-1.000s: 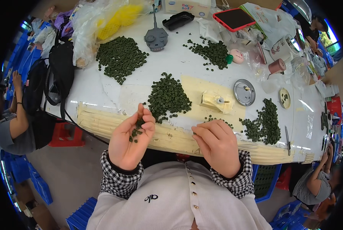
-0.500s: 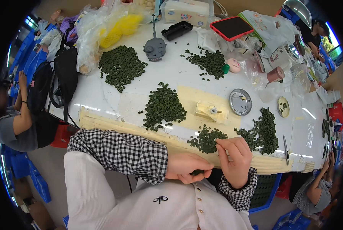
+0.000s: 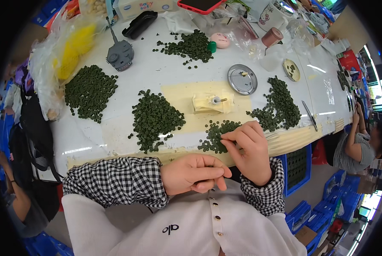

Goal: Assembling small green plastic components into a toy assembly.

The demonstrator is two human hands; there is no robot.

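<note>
My left hand (image 3: 194,174) is closed in front of my chest, its thumb lying against the curled fingers. Whatever sits inside it is hidden. To its right, my right hand (image 3: 249,148) pinches thumb and forefinger together at the edge of a small pile of dark green round pieces (image 3: 214,138). Anything between those fingertips is too small to make out. A larger heap of the same green pieces (image 3: 154,121) lies left of that pile, and another heap (image 3: 282,104) lies to the right. Behind the small pile stands a yellowish taped block (image 3: 208,103) with a metal pin.
Farther back are a grey model tank turret (image 3: 120,53), a round metal lid (image 3: 242,80), a small dish (image 3: 291,70) and two more green heaps. Tweezers (image 3: 309,115) lie at right. Plastic bags (image 3: 46,72) and a black backpack (image 3: 35,123) crowd the left. Other people sit at both sides.
The whole view has shifted, so the table things sit farther left and higher. A dark green bit that showed in my left hand is now out of sight. My right hand stays by the small pile.
</note>
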